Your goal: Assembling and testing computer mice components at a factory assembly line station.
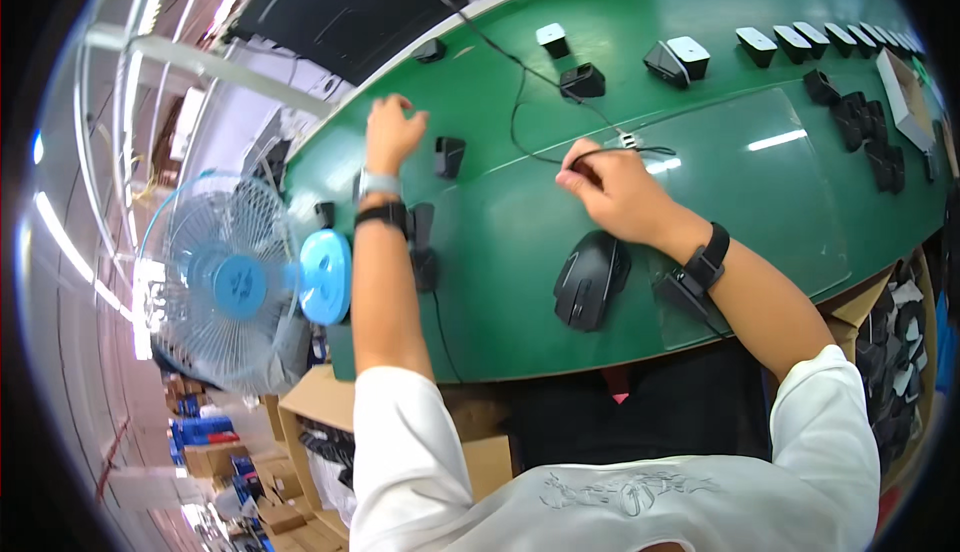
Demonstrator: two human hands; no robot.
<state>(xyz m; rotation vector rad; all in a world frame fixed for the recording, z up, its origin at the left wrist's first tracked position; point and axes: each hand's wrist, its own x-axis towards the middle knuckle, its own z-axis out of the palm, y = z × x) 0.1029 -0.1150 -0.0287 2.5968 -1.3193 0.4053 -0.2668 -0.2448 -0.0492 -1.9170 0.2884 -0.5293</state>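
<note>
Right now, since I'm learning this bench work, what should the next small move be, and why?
Probably bring the left hand to the small black block on the table beside it: that hand looks empty, while the right hand pinches the black cable.

Black blocks (pixel 450 158) and a mouse (pixel 588 282) dot the green table (pixel 500 302).

White short-slv shirt (pixel 600 527) w/ print (pixel 635 495); 2 blk wrist straps (pixel 385 215), 1 pale band (pixel 380 184).
</note>
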